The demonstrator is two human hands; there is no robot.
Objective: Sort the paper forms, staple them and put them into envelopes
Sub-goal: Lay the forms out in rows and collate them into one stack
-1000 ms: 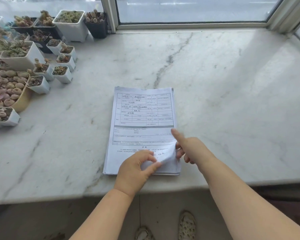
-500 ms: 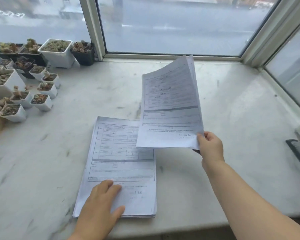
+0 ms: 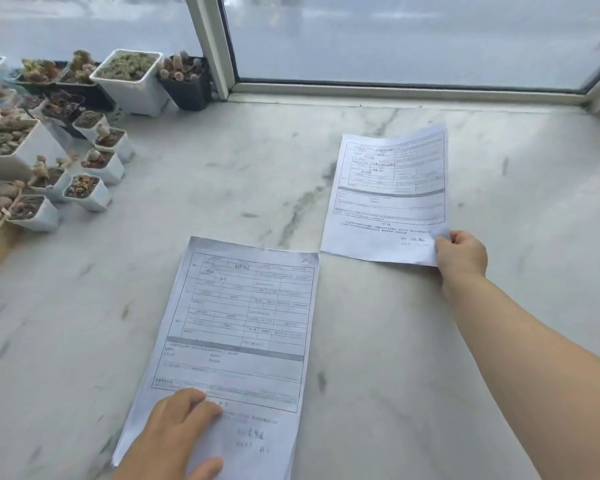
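We press our left hand (image 3: 174, 434) flat on the stack (image 3: 229, 344), long axis toward the window; our right hand (image 3: 461, 252) pinches a sheet (image 3: 388, 202) lying parallel on open counter (image 3: 499, 341).

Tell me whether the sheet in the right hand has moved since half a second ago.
Yes. The sheet has come down onto the marble sill, right of the stack.

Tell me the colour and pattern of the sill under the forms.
The sill is white marble with grey veins, clearest in the head view.

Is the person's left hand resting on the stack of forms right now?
Yes, the left hand lies flat on the stack of forms, near its bottom left corner.
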